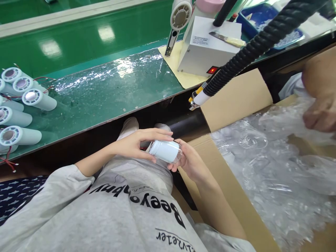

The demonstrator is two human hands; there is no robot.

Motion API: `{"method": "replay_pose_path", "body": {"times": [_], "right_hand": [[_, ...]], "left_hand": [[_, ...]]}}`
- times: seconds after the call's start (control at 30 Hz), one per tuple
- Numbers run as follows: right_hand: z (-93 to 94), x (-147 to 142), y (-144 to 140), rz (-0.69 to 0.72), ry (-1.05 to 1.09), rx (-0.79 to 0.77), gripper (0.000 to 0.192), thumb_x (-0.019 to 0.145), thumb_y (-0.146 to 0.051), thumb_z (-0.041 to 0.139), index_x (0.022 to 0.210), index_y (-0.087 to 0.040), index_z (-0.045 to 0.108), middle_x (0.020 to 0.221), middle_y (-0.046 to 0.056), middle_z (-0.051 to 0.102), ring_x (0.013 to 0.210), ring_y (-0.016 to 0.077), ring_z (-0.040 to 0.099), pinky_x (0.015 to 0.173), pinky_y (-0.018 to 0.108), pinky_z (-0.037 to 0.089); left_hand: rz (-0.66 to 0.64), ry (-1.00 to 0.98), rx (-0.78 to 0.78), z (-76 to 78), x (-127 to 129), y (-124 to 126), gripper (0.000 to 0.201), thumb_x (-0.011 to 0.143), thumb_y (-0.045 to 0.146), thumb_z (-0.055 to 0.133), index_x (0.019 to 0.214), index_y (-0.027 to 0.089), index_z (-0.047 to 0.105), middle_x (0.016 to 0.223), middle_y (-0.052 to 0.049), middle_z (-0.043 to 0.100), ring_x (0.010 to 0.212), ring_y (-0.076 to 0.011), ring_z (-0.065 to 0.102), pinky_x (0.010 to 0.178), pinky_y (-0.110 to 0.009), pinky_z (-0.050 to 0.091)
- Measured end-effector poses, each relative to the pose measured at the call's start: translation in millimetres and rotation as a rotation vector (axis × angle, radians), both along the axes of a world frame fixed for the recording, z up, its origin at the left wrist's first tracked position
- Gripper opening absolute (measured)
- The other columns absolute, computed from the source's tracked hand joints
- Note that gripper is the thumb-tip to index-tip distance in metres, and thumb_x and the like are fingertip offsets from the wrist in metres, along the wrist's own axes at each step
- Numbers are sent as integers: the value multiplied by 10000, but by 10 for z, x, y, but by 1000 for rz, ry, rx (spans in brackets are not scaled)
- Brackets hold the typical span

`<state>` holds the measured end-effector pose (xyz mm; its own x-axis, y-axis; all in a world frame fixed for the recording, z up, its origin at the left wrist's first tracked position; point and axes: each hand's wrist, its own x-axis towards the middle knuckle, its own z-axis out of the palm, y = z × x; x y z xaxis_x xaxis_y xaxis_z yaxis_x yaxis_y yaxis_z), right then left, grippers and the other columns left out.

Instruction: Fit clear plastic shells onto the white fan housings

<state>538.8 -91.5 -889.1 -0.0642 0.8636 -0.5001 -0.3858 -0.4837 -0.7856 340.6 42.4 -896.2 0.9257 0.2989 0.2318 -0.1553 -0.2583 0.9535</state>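
Observation:
Over my lap, a pale blue cylinder (pixel 166 151) lies nearly sideways between my hands. Clear plastic, like a cup, shows around its right end. My left hand (pixel 144 142) grips the left end, fingers along the top and thumb below. My right hand (pixel 190 159) is closed around the clear right end, with fingertips curled underneath. A bit of red shows beside my left palm; what it belongs to is mostly hidden. Similar pale blue cylinders (pixel 39 99) with round vented ends and thin red wires lie on the green bench at the left.
A large cardboard box (pixel 223 175) of clear plastic pieces (pixel 262 168) stands at my right. Another person's hand (pixel 320 112) is over it. A black corrugated hose (pixel 252 49) hangs before a white machine (pixel 207 49) bearing a knife (pixel 228 39). A blue basket (pixel 244 17) sits behind.

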Motion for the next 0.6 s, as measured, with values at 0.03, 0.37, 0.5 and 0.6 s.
{"method": "replay_pose_path", "body": {"times": [0.03,0.37,0.5,0.6], "right_hand": [[3,-7,6,6,18,-15,736,626,-852,774,935,-214,577,604,-5,694,427,162,658,395,222,542],[-208,14,-85,-10,-353,350,760,757,-877,638,1147,-225,620,947,97,756,729,242,747,518,328,619],[-207,81,-124,11,-824,779,397,832,-411,841,1190,-332,689,1410,81,653,1301,320,636,1079,545,556],[-213,102,-156,69,-769,778,440,867,-345,820,1288,-345,692,1388,67,683,1261,303,670,1067,505,575]], "left_hand": [[0,-6,3,-3,0,-2,683,784,291,873,1422,345,636,1532,-114,580,1395,-299,573,1169,-449,459],[140,229,-230,134,-17,-155,676,777,375,854,1400,256,622,1312,-105,673,1070,-219,692,774,-252,590],[144,313,-291,139,-29,-158,704,828,459,805,1455,238,575,1155,-83,731,788,-147,693,635,-222,546],[98,224,-178,127,-36,-121,727,792,427,851,1455,274,595,1352,-105,688,1078,-239,715,838,-292,593]]}}
